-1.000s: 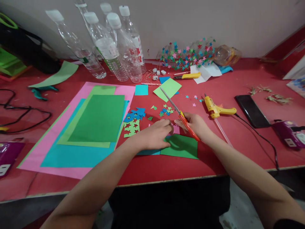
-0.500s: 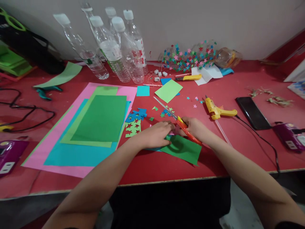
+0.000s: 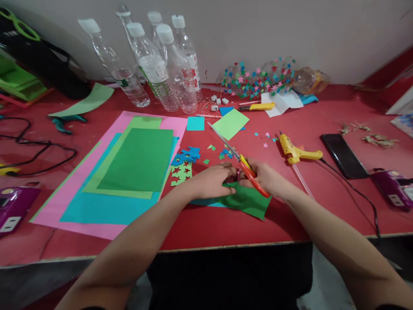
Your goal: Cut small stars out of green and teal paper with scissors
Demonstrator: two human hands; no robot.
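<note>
Scissors with red and yellow handles are in my right hand, their blades pointing up and left over the table. My left hand has curled fingers at the upper edge of a dark green sheet; its fingertips are close to those of my right hand. A blue sheet lies partly under the green one. Left of my left hand are a light green sheet with star-shaped holes and blue cut pieces. Small cut stars lie beyond my hands.
Stacked coloured sheets cover the left side. Plastic bottles stand along the wall. A yellow glue gun, a black phone and a yellow cutter lie to the right and behind.
The dark green sheet has shifted slightly left and looks more bent. My fingers are closer together near its upper edge, and the scissors have tilted a little in my right hand.
</note>
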